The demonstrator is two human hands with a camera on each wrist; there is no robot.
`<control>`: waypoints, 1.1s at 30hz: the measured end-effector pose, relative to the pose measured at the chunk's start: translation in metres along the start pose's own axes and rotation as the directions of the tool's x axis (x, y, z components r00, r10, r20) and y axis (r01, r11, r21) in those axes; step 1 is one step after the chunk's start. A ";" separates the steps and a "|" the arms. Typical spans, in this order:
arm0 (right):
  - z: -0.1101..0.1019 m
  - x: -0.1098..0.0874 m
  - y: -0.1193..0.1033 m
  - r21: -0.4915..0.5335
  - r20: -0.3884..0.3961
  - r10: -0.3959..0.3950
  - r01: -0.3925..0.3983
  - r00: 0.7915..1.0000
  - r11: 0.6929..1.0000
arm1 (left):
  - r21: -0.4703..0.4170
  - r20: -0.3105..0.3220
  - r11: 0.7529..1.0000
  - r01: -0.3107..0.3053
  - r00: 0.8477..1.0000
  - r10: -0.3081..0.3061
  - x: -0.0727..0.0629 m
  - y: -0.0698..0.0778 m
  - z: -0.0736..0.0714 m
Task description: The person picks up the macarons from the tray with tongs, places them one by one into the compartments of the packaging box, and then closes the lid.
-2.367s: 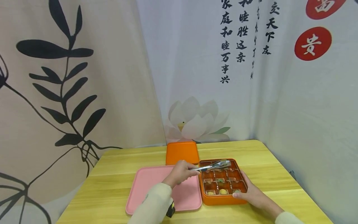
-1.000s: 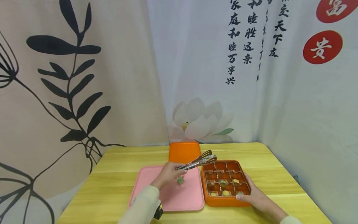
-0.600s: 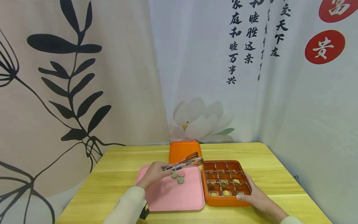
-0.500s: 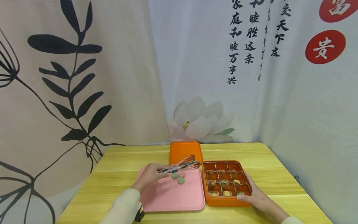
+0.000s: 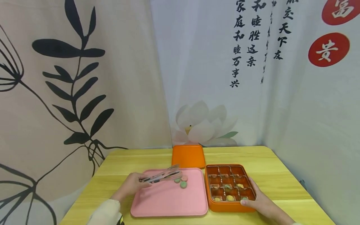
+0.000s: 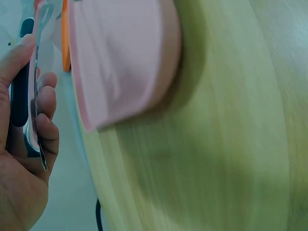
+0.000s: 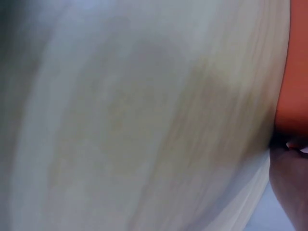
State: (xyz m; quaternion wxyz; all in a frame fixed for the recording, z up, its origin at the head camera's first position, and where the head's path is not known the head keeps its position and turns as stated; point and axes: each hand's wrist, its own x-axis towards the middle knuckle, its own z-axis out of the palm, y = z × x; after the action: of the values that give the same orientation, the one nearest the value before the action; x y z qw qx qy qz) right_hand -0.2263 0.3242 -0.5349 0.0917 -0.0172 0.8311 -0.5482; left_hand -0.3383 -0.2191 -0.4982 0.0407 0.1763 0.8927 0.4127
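My left hand point(image 5: 130, 187) grips metal tongs point(image 5: 163, 176) with black handle patches; in the left wrist view the fingers wrap round the handles. The tongs' tips are apart, over the back of a pink tray point(image 5: 168, 203). Near them lie a green round piece point(image 5: 183, 184) and a pink round piece point(image 5: 184, 178), like small macarons; a second green one is partly covered by the tongs. My right hand point(image 5: 260, 201) holds the near right corner of an orange divided box point(image 5: 230, 207), thumb on its front rim. Yellowish piece point(image 5: 230, 198) and greenish piece point(image 5: 227, 186) sit in its compartments.
An orange lid point(image 5: 187, 156) lies flat behind the tray. Tray and box stand side by side on a wood-grain table point(image 5: 281, 184). A printed curtain point(image 5: 135, 78) hangs behind the table.
My left hand has carried the tongs leftward from over the box to over the tray, uncovering the green and pink pieces. My right hand stays on the box. The head view has shifted slightly.
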 end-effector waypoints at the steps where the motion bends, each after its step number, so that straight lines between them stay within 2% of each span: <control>1: 0.000 0.000 0.001 0.001 -0.002 -0.001 0.001 1.000 1.000 | 0.005 -0.011 1.000 0.013 1.000 -0.013 -0.001 -0.002 -0.001; 4: 0.001 -0.001 0.002 0.020 -0.001 -0.003 0.003 1.000 1.000 | 0.017 -0.029 0.999 0.042 0.999 -0.041 -0.002 -0.008 -0.003; 7: 0.002 -0.003 0.002 0.043 0.008 0.000 0.000 1.000 0.999 | 0.030 -0.032 0.999 0.044 0.999 -0.043 -0.002 -0.013 -0.004; 13: 0.002 -0.006 0.000 0.056 0.012 -0.004 0.003 1.000 0.998 | -0.001 0.034 1.000 0.002 0.999 -0.002 -0.003 -0.022 -0.007; 16: 0.001 -0.005 -0.001 0.073 0.015 -0.020 0.019 1.000 0.997 | -0.040 0.067 0.999 0.007 0.998 -0.005 -0.002 -0.026 -0.007; 22: 0.001 -0.005 -0.001 0.027 -0.009 -0.007 0.007 1.000 1.000 | -0.047 0.106 0.999 0.002 0.994 0.003 0.003 -0.031 -0.004; 33: 0.003 -0.005 -0.008 -0.029 -0.014 -0.017 0.017 1.000 0.999 | -0.003 0.047 1.000 0.025 0.999 -0.024 0.004 -0.027 0.003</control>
State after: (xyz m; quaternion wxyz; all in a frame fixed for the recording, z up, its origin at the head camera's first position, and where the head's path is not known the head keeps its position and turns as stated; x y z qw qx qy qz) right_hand -0.2219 0.3190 -0.5275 0.0809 -0.0218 0.8395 -0.5368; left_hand -0.3487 -0.2320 -0.5206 0.0672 0.1750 0.8929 0.4093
